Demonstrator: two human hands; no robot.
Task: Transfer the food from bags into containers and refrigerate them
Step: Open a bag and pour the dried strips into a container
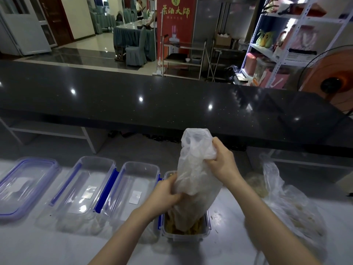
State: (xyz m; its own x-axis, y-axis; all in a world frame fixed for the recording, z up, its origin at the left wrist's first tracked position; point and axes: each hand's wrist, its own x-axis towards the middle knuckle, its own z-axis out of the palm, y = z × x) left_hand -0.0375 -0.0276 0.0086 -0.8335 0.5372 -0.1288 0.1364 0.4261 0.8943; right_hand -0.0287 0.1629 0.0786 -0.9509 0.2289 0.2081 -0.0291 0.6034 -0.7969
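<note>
- The container (pixel 186 231), a clear box with blue clips, sits nearest on the pale worktop (pixel 38 245), with yellowish food (pixel 196 225) showing at its near end.
- A translucent plastic bag (pixel 196 178) stands upended in that container, its lower end down among the food.
- The left hand (pixel 165 192) grips the bag's left side low down, fingers curled into the plastic, just above the container's far end.
- The right hand (pixel 219 161) clutches a bunched handful of the bag higher up, on its right side (so the bag is held between both hands).
- To the right, a second bag (pixel 286 199) lies slumped on the worktop, with pale contents inside.
- To the left stand two clear tubs (pixel 86 190) side by side, and beyond them a blue-rimmed lid (pixel 26 186).
- Farther off runs a dark speckled counter (pixel 152 100).
</note>
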